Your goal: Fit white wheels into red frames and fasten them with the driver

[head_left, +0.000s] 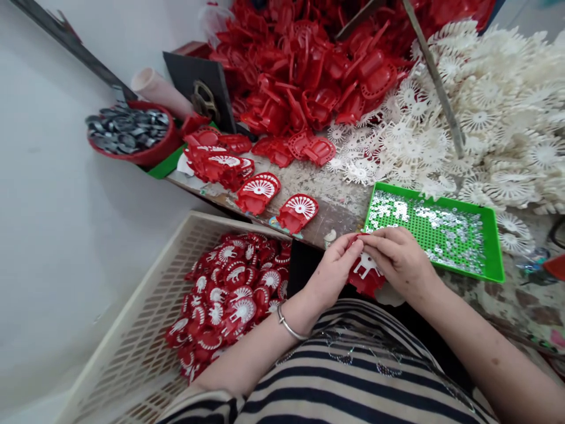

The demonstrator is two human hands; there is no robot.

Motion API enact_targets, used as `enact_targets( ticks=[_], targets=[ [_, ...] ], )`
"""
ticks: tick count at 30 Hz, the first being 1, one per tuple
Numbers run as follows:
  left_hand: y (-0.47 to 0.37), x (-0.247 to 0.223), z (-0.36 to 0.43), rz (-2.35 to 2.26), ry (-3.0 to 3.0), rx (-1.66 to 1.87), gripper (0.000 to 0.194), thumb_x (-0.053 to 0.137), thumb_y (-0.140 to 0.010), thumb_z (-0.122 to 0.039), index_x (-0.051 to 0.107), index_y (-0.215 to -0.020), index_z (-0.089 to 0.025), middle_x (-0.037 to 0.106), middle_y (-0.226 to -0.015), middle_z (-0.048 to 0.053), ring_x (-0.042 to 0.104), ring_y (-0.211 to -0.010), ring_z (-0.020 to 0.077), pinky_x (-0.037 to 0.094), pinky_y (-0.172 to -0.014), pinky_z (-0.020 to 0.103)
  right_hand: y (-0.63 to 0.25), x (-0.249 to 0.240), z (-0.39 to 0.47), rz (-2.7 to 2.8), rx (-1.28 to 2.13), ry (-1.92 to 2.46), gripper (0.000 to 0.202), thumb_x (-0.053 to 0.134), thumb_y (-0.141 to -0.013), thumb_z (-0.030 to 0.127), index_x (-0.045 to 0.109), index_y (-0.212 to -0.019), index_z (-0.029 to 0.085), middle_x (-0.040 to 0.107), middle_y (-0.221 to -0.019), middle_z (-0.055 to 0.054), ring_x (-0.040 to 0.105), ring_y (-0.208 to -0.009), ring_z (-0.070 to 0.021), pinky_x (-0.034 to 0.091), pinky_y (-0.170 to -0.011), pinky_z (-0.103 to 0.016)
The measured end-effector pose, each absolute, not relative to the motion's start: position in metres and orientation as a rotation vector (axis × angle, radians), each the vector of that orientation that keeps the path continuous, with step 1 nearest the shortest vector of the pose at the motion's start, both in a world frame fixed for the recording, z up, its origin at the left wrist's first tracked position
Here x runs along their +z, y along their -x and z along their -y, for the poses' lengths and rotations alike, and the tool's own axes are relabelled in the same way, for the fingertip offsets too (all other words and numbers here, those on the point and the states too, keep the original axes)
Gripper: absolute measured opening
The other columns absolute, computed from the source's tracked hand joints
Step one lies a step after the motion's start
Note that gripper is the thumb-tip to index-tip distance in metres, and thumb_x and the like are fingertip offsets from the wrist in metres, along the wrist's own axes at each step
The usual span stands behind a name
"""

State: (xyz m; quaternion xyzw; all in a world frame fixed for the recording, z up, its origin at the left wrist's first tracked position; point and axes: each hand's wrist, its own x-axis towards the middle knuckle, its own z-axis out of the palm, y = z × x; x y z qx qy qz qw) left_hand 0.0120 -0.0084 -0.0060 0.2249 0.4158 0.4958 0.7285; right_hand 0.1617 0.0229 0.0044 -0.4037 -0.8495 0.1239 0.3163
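In the head view, a scuffed counter (338, 218) spans 10 to 3 o'clock; a pale wall (53, 194) stands at 9. At 4, the left hand (330, 268) and right hand (404, 259), fingertips nearly closed, pinch a red-and-white piece (367, 268), long axis roughly 11:30–5:30, jagged red end toward 5:30.

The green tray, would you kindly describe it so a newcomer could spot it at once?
Start at the big heap of white spoked parts on the worktable. At its near edge, just past the right hand, lies a shallow rectangular green tray. Perforated and scattered with small shiny pieces, it stands apart from the white parts beside it.
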Motion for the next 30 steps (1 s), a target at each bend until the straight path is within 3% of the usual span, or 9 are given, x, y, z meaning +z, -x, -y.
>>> enact_targets(
  ticks=[6, 11, 19, 30],
  targets=[
    [-0.019, -0.005, 0.009, -0.946, -0.423, 1.14, 0.037, 0.079, -0.072, -0.041, 0.069, -0.099, -0.018, 0.072, -0.086, 0.001, 0.063, -0.077, 0.0142, 0.049, -0.074, 0.027, -0.17, 0.005, -0.009, 2.086, 0.248, 1.202, 0.03, 0.05, -0.099, 0.031, 0.063, -0.122, 0.018, 0.06, -0.111, -0.014, 0.058, -0.105, -0.0266, 0.048, -0.092, -0.043],
    [-0.021, -0.004, 0.009, -0.99, -0.454, 1.2, 0.033, 0.074, -0.078, -0.041, 0.068, -0.1, -0.017, 0.071, -0.089, 0.002, 0.063, -0.077, 0.0137, 0.051, -0.074, 0.026, -0.172, 0.006, 0.013, 2.191, 0.147, 1.291, 0.057, 0.059, -0.09, 0.054, 0.054, -0.13, 0.015, 0.055, -0.121, -0.017, 0.052, -0.112, -0.0333, 0.044, -0.096, -0.051],
    [-0.023, -0.002, 0.011, -1.006, -0.506, 1.156, 0.038, 0.075, -0.076, -0.043, 0.065, -0.102, -0.017, 0.07, -0.09, 0.002, 0.062, -0.076, 0.0136, 0.051, -0.072, 0.026, -0.172, -0.006, 0.018, 2.182, 0.103, 1.332, 0.051, 0.062, -0.085, 0.033, 0.055, -0.129, 0.01, 0.055, -0.125, -0.018, 0.053, -0.114, -0.0351, 0.04, -0.098, -0.053],
    [-0.019, -0.006, 0.014, -0.993, -0.619, 1.129, 0.032, 0.072, -0.08, -0.029, 0.062, -0.109, -0.018, 0.069, -0.096, 0.002, 0.063, -0.081, 0.013, 0.051, -0.079, 0.026, -0.171, -0.004, 0.025, 2.193, 0.149, 1.364, 0.05, 0.06, -0.085, 0.032, 0.056, -0.131, 0.014, 0.053, -0.131, -0.017, 0.051, -0.118, -0.0348, 0.039, -0.1, -0.054]
  ],
)
